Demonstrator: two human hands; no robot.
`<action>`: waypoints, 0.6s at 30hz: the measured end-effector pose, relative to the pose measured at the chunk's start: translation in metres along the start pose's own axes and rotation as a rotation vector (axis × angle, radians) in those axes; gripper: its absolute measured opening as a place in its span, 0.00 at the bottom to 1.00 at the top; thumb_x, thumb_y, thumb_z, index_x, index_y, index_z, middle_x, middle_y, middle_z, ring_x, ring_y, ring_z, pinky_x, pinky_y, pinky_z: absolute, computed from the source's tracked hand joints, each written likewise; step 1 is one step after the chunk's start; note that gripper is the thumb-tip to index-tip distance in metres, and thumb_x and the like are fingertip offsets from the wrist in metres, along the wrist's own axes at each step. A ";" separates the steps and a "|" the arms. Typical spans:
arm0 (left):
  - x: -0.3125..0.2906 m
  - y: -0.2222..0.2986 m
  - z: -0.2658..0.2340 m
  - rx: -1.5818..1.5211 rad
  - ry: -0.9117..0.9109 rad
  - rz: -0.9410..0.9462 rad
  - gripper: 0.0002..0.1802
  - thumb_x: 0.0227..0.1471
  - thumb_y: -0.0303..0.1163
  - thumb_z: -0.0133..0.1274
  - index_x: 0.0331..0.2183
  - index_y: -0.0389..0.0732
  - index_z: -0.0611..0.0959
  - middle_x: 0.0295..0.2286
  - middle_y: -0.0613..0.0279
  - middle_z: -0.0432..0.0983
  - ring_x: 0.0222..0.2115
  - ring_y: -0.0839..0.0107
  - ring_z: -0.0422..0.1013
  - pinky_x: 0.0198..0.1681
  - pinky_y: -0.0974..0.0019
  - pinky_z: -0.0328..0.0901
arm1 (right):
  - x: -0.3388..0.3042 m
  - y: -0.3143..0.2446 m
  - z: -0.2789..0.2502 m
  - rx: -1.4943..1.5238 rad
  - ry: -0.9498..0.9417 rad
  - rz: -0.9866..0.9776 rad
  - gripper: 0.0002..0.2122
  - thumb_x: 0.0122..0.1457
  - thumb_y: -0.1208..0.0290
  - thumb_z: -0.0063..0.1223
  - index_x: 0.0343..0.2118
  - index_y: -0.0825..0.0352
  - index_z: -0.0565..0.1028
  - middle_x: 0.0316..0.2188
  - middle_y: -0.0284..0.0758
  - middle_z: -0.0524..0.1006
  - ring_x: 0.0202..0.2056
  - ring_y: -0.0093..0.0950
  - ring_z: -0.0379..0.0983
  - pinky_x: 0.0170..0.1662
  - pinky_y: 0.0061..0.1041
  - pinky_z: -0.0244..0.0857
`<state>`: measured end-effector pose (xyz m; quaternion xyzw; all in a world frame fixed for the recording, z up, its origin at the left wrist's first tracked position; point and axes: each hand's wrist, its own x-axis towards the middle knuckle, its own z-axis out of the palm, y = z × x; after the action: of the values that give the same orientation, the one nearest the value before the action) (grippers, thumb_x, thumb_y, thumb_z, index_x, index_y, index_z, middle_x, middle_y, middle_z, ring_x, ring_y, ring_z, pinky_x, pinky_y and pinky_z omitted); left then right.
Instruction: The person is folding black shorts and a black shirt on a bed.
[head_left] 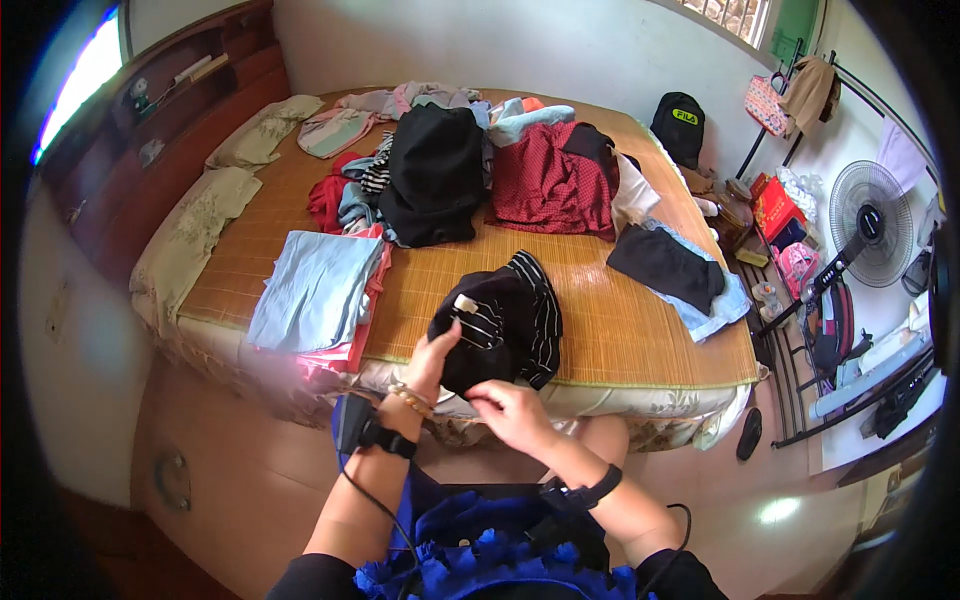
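A black garment with white stripes (515, 325) lies bunched at the near edge of the bed, a white label showing near its left side. My left hand (433, 362) grips its left edge, thumb on top of the cloth. Lower down, the fingers of my right hand (512, 412) are pinched on the garment's near edge. To the left sits a stack of folded clothes, light blue (312, 290) on top and pink beneath. Over on the right, folded black cloth (668, 268) rests on a light blue piece.
Behind the garment is a heap with a large black piece (435, 175) and a dark red patterned one (550, 185). Pillows (200, 235) line the bed's left side. A standing fan (868, 225) and a metal rack (790, 395) are at right; a black slipper (749, 434) lies on the floor.
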<state>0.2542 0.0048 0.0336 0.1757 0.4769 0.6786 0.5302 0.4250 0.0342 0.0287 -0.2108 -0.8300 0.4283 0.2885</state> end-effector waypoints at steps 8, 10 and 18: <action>-0.060 0.156 0.044 0.268 -0.426 0.211 0.29 0.54 0.46 0.50 0.50 0.36 0.70 0.43 0.62 0.72 0.44 0.74 0.68 0.50 0.69 0.60 | 0.017 -0.045 -0.077 0.078 0.360 -0.042 0.28 0.51 0.67 0.60 0.54 0.65 0.62 0.41 0.37 0.72 0.37 0.22 0.70 0.40 0.22 0.65; -0.076 0.182 0.065 0.520 -0.274 0.178 0.33 0.50 0.49 0.54 0.51 0.35 0.70 0.43 0.62 0.71 0.44 0.76 0.66 0.50 0.71 0.59 | 0.025 -0.071 -0.091 0.123 0.332 -0.158 0.32 0.50 0.65 0.61 0.56 0.64 0.58 0.46 0.38 0.68 0.40 0.24 0.67 0.43 0.24 0.63; -0.104 0.210 0.117 0.374 -0.344 0.202 0.33 0.47 0.46 0.59 0.47 0.32 0.72 0.41 0.62 0.72 0.43 0.78 0.66 0.46 0.74 0.59 | 0.023 -0.148 -0.095 0.803 0.103 -0.149 0.26 0.58 0.73 0.45 0.59 0.69 0.53 0.54 0.38 0.62 0.55 0.26 0.57 0.58 0.25 0.49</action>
<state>0.2640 -0.0299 0.2928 0.4299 0.4771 0.5885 0.4912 0.4559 0.0232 0.2031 -0.0420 -0.5944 0.6848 0.4195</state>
